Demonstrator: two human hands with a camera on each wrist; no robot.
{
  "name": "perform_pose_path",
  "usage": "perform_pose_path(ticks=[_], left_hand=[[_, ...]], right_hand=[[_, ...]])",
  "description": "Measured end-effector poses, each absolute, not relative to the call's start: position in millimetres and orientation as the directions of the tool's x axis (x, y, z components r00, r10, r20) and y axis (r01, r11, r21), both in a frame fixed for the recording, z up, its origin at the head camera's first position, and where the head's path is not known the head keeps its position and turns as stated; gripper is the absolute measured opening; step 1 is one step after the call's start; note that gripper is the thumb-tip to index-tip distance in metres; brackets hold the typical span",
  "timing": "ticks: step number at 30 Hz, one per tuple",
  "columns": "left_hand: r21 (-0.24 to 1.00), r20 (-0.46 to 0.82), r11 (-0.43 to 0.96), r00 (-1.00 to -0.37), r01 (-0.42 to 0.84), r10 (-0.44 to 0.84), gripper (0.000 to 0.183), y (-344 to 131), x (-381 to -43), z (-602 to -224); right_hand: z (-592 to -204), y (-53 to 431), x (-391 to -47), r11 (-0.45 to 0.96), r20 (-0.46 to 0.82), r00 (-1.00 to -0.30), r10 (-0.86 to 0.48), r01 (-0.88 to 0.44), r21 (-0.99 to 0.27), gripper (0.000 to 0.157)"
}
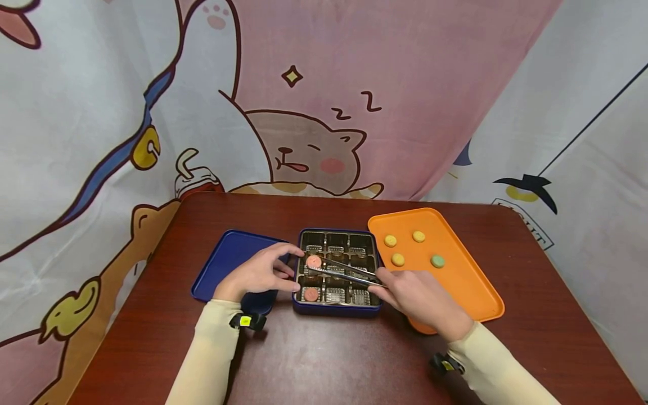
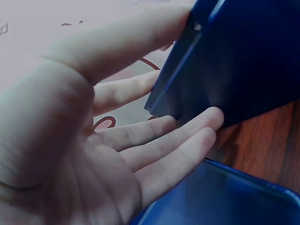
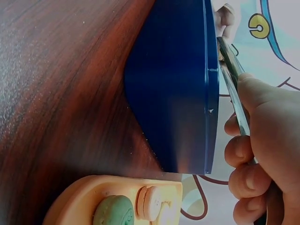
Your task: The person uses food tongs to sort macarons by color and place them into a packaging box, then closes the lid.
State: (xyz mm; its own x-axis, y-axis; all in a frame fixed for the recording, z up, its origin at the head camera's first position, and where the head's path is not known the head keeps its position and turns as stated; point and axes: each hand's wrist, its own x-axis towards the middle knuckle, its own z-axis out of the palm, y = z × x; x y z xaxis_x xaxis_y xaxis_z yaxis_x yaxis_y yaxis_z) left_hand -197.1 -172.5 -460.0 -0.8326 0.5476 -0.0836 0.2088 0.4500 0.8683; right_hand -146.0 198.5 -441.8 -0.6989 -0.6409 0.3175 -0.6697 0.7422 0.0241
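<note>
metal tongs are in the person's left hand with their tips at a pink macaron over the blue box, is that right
Not quite: the metal tongs are in the person's right hand, not the left hand; the head view shows it. Their tips are indeed at a pink macaron over the blue box.

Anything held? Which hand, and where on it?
Tongs, gripped by the right hand along their rear part. Left hand only touches the box. Can't tell whether the tongs pinch the pink cookie at their front.
</note>
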Motion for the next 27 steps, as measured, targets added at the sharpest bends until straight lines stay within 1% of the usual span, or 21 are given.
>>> perform_pose_path(ticks=[6, 16, 27], left_hand=[[0.865, -0.086, 0.456, -0.834, 0.209, 0.545, 0.068, -171.8, -196.6, -458.7], [0.867, -0.093, 0.455, -0.832, 0.202, 0.547, 0.069, -172.0, -196.5, -458.3], [0.871, -0.092, 0.448, -0.83, 0.2, 0.55, 0.069, -172.1, -196.8, -458.7]], right_hand=[[-440.9, 195.3, -145.7, 0.738, 0.301, -0.697, -0.65, -0.673, 0.035, 0.038], [-444.9, 192.3, -146.5, 0.731, 0.329, -0.681, -0.655, -0.68, 0.049, 0.037], [-445.3, 192.0, -146.2, 0.737, 0.33, -0.685, -0.649, -0.674, 0.05, 0.038]])
